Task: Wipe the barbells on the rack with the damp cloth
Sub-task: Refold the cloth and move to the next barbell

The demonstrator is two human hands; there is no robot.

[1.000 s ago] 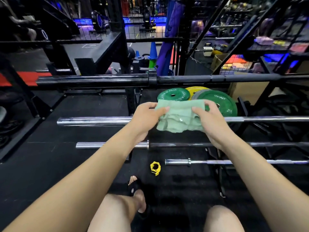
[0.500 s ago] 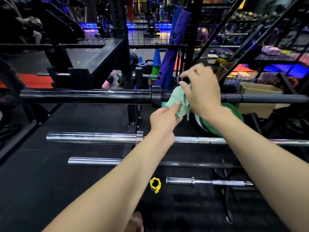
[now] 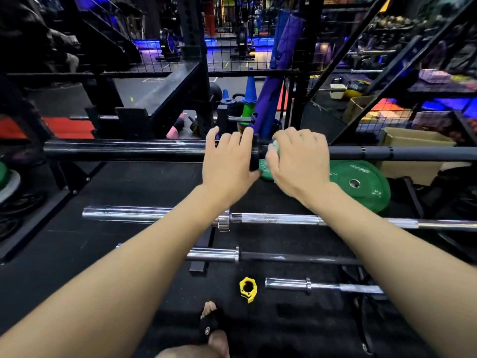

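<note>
You stand on a black rubber gym floor (image 3: 77,244), with a red floor mat (image 3: 67,127) off to your left. Ahead of you a black wire-mesh partition (image 3: 232,47) screens a dim hall lit by blue strip lights (image 3: 144,43). To your right, black metal shelving (image 3: 413,73) holds a brown cardboard box (image 3: 413,140).

Green cloth (image 3: 274,147) mostly hidden under right hand (image 3: 296,161).

Pale green cloth (image 3: 274,147) on a black barbell (image 3: 129,150); chrome barbells (image 3: 284,218) below, yellow collar (image 3: 247,289).
</note>
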